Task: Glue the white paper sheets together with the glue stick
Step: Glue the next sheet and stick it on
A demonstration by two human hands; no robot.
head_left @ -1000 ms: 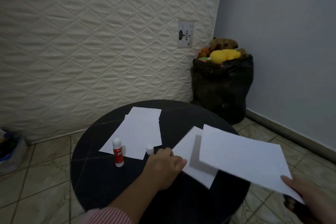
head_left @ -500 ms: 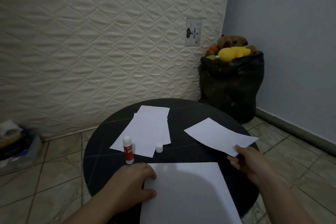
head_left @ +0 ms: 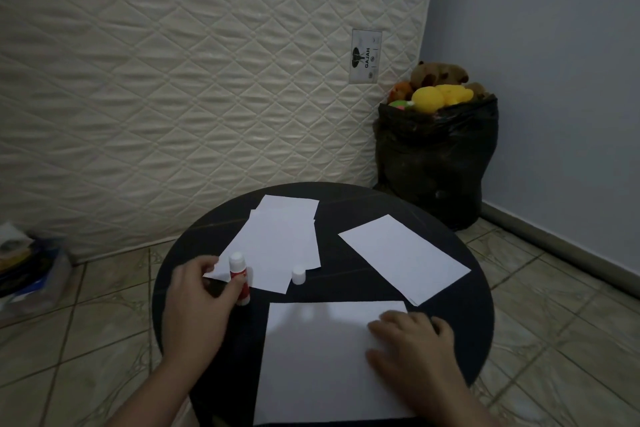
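On the round black table (head_left: 460, 333) lies a white sheet (head_left: 318, 357) at the near edge. My right hand (head_left: 412, 343) rests flat on its right part, fingers spread. A second sheet (head_left: 401, 263) lies alone at the right. A loose stack of white sheets (head_left: 284, 243) lies at the back middle. The uncapped glue stick (head_left: 238, 269), red and white, stands upright at the stack's near left corner. My left hand (head_left: 199, 298) is wrapped around it, thumb on the red body. Its white cap (head_left: 298, 276) stands a little to the right.
An upright quilted mattress (head_left: 173, 80) stands behind the table. A black bag (head_left: 436, 163) of plush toys stands in the corner at the back right. A pile of things (head_left: 24, 270) lies on the tiled floor at the left.
My left hand left the near sheet and went up to the glue stick. My right hand let go of the right sheet and came down onto the near sheet.
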